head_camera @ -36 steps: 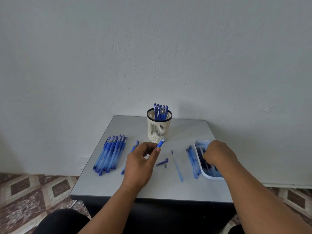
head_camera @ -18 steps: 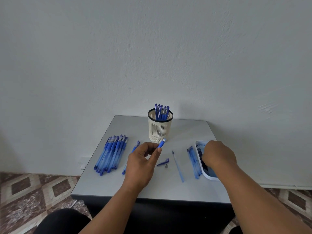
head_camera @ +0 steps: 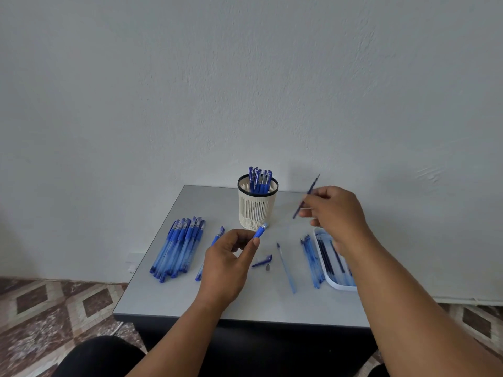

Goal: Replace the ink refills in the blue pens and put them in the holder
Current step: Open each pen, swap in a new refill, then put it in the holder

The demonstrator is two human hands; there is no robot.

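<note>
Refill (head_camera: 306, 196) — I see it pinched in my raised right hand (head_camera: 336, 213), tip slanting up-right; pen barrel (head_camera: 260, 231) gripped in my left hand (head_camera: 227, 265) — hands apart.

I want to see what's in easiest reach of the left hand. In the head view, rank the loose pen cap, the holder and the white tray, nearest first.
From the left hand:
1. Loose pen cap, on the table just to its right.
2. Holder, upright behind the hand, toward the wall.
3. White tray, far right, partly under the right forearm.
</note>
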